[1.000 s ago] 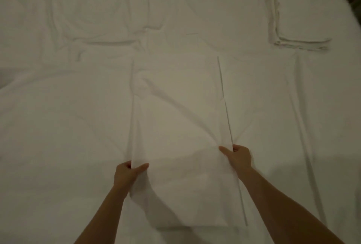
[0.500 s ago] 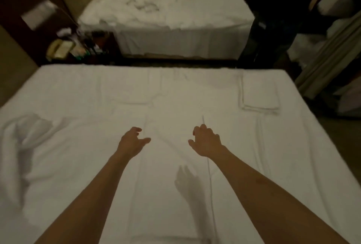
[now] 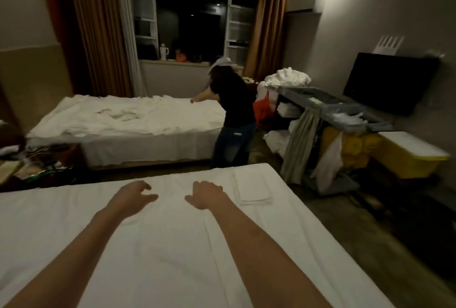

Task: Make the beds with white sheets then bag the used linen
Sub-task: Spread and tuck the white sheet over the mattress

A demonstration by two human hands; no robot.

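Sheet (image 3: 172, 258) lies spread over the near bed, filling the view from 9 to 5 o'clock, and both hands have let go of the folded panel they gripped a second ago. Left hand (image 3: 134, 196) and right hand (image 3: 206, 195) now hover above it, fingers loosely curled, holding nothing. The gaze has lifted too: at 12 o'clock a second person (image 3: 234, 112) works on the far bed (image 3: 135, 120), and a linen cart (image 3: 328, 110) stands at 2 o'clock. A folded cloth (image 3: 251, 188) rests near the right hand. Spreading likely comes next.
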